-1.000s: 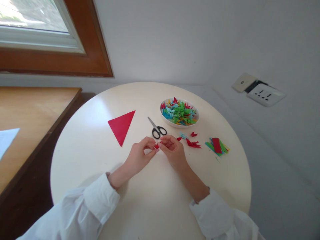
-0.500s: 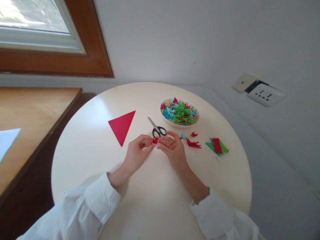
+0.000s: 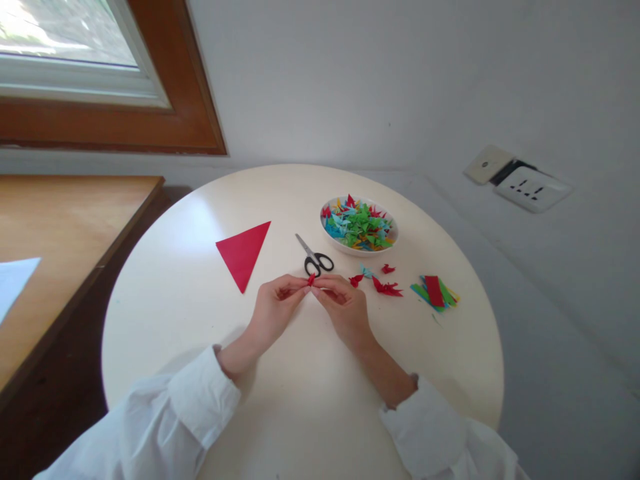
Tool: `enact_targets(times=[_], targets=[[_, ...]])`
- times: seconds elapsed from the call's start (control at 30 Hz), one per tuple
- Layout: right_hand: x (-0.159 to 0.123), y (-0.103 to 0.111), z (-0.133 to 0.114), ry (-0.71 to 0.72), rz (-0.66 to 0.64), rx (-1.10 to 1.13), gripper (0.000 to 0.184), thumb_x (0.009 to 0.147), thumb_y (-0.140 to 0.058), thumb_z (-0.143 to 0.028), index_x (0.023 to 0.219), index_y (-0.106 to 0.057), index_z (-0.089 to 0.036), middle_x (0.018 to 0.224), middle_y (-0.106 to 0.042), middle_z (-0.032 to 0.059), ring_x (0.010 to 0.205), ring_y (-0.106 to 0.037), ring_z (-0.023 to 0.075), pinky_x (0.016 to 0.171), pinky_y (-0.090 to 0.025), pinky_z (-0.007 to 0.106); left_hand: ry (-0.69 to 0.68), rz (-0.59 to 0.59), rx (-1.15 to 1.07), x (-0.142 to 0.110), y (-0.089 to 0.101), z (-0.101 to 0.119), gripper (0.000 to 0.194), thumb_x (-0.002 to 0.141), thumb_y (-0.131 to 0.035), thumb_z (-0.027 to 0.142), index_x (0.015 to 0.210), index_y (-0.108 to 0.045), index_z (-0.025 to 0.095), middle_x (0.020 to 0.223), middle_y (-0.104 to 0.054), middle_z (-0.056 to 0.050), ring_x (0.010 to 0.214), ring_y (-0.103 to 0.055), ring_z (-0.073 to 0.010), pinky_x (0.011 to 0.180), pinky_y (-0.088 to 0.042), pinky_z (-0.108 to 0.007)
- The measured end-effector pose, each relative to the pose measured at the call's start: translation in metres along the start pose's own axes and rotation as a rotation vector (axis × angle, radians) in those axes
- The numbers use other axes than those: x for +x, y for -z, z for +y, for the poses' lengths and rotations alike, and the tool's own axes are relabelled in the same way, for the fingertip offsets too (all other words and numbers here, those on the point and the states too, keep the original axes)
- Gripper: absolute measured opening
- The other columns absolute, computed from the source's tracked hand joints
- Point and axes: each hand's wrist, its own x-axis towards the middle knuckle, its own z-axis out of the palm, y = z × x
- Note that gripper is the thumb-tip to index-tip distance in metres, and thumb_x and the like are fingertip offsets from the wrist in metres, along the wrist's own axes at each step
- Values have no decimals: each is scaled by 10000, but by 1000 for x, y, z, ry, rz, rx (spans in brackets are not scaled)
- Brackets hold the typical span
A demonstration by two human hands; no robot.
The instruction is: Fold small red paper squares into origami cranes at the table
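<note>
A small red folded paper crane (image 3: 311, 280) is pinched between the fingertips of my left hand (image 3: 278, 303) and my right hand (image 3: 345, 308), over the middle of the table. Both hands are closed on it, so much of it is covered. Just beyond the fingertips lie scissors (image 3: 316, 257) with black handles, blades pointing away. Beside my right hand rest several small folded papers: a red one (image 3: 356, 281), a light blue one (image 3: 367, 272) and a larger red cluster (image 3: 387, 287). A red paper triangle (image 3: 244, 255) lies flat beyond my left hand.
A white bowl (image 3: 345, 251) heaped with colourful folded cranes stands at the back of the round white table (image 3: 165, 293). Paper strips (image 3: 434, 292) are piled at the right. A wooden desk (image 3: 90, 220) is at the left, and a wall socket (image 3: 531, 189) at the right.
My right hand's raised fingers have come down and drawn in around the red paper. A small red folded piece beside that hand is now more exposed.
</note>
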Motion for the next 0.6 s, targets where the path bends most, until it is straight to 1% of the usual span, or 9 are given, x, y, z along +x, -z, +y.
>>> enact_targets(times=[0.13, 0.3, 0.37, 0.5, 0.6], targets=[[0, 1, 2, 19, 2, -39, 60, 688, -642, -179, 717, -682, -213, 833, -636, 28, 796, -604, 143, 667, -501, 252, 5, 6, -6, -1, -1, 1, 140, 652, -692, 268, 709, -695, 140, 762, -712, -60, 708, -634, -161, 675, -484, -257], [0, 1, 4, -12, 5, -53, 35, 690, -640, -191, 720, -656, -200, 809, -634, 25, 767, -601, 144, 672, -488, 264, 45, 11, 13, -2, -1, 4, 153, 650, -689, 278, 711, -700, 137, 726, -717, -57, 652, -630, -154, 619, -482, -246], [-1, 0, 4, -27, 3, -61, 35, 697, -633, -202, 727, -650, -195, 801, -642, 28, 766, -603, 148, 683, -486, 274, 55, 15, 22, -2, -1, 4, 155, 651, -687, 278, 716, -702, 137, 734, -720, -60, 657, -634, -157, 621, -484, -247], [-2, 0, 4, -43, 5, -98, 55, 703, -627, -222, 741, -649, -189, 817, -664, 36, 794, -612, 162, 707, -483, 288, 48, 8, 9, -2, -1, 2, 159, 660, -677, 276, 732, -706, 138, 796, -723, -77, 736, -650, -183, 697, -500, -276], [-2, 0, 3, -55, 10, -118, 79, 701, -632, -238, 755, -656, -185, 823, -679, 40, 806, -620, 169, 725, -488, 296, 17, -3, -18, -1, -1, 1, 151, 659, -678, 276, 724, -703, 142, 851, -716, -86, 795, -649, -193, 755, -503, -294]])
